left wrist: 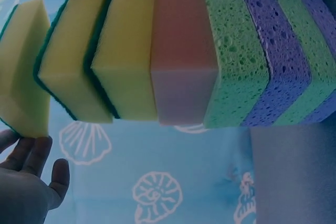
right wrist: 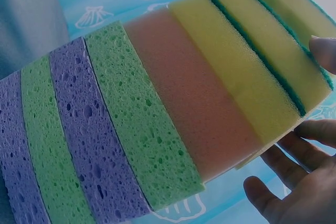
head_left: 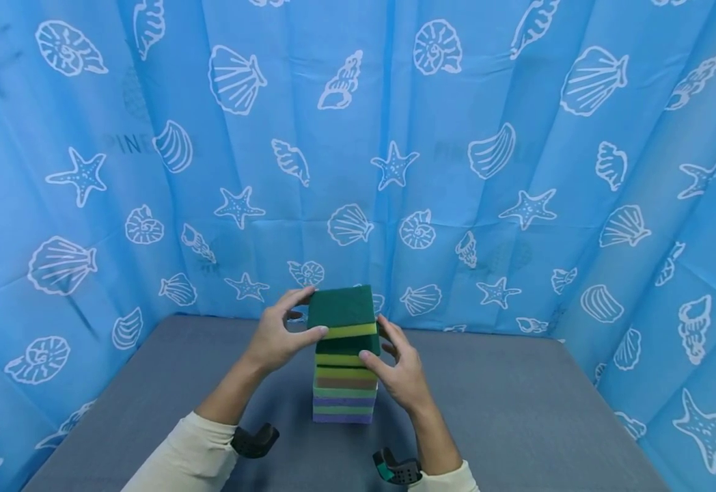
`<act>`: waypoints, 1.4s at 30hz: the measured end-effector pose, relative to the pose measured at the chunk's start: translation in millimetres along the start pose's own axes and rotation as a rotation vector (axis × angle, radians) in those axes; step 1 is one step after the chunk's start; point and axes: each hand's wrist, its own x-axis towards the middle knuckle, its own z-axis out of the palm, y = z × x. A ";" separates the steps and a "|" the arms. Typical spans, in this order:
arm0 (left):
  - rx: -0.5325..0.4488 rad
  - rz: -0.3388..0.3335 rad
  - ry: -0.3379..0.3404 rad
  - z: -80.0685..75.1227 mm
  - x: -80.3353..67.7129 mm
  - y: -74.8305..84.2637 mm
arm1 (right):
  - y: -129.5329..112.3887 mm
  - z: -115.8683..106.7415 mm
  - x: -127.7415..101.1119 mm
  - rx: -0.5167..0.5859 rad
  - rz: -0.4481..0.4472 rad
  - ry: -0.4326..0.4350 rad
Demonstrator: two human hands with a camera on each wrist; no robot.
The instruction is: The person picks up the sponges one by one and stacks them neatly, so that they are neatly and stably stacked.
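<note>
A stack of sponges stands on the table. My left hand [head_left: 277, 339] pinches the top sponge [head_left: 341, 305], yellow foam with a dark green scouring side, thumb at its front edge. That sponge sits tilted, and in the left wrist view a gap shows between it and the second yellow-and-green sponge [left wrist: 79, 45]. My right hand [head_left: 404, 374] holds this second sponge at its right side, thumb on the near corner, fingers around the back. Below lie another yellow-and-green sponge [right wrist: 226, 61], a pinkish-brown sponge [right wrist: 184, 93], and green-and-purple sponges [head_left: 343, 403] with pores.
The grey table [head_left: 505, 410] spreads out on both sides of the stack. Behind it hangs a blue curtain [head_left: 358, 171] with white shells and starfish. Black bands [head_left: 255, 441] are on both wrists.
</note>
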 end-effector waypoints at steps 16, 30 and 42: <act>0.036 -0.021 -0.043 7.9 -1.6 -3.0 | 1.0 -0.3 2.1 -0.002 -0.026 -0.010; 0.071 -0.009 -0.062 9.9 -3.2 -3.2 | 1.7 -2.1 0.2 0.000 -0.030 -0.018; 0.067 -0.048 -0.083 11.4 -3.8 -6.1 | 1.4 -1.6 -0.9 -0.008 -0.029 -0.014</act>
